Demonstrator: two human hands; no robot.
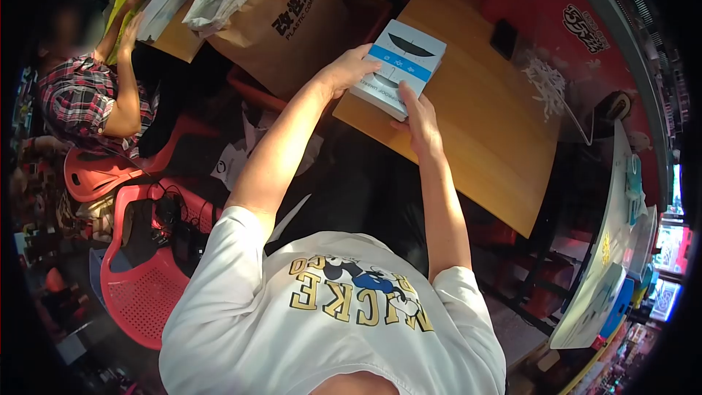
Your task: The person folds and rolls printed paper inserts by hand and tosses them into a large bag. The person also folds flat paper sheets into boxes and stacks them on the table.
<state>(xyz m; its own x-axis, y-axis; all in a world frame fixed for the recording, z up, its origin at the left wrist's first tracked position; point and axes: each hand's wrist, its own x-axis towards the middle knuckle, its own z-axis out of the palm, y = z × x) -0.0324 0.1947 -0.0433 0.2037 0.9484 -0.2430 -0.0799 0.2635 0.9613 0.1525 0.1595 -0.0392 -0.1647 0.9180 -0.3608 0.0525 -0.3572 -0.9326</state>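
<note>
White box (407, 42) gripped two-handed

Head view, my remote feed: I read both forearms reaching forward and converging. The left hand (349, 72) grips the box's left side, thumb over the top face. The right hand (422, 118) holds its near right corner, thumb laid on top, other fingers partly hidden. The box is above the near left part of the wooden table (482, 124); whether they touch, I cannot tell.
</note>
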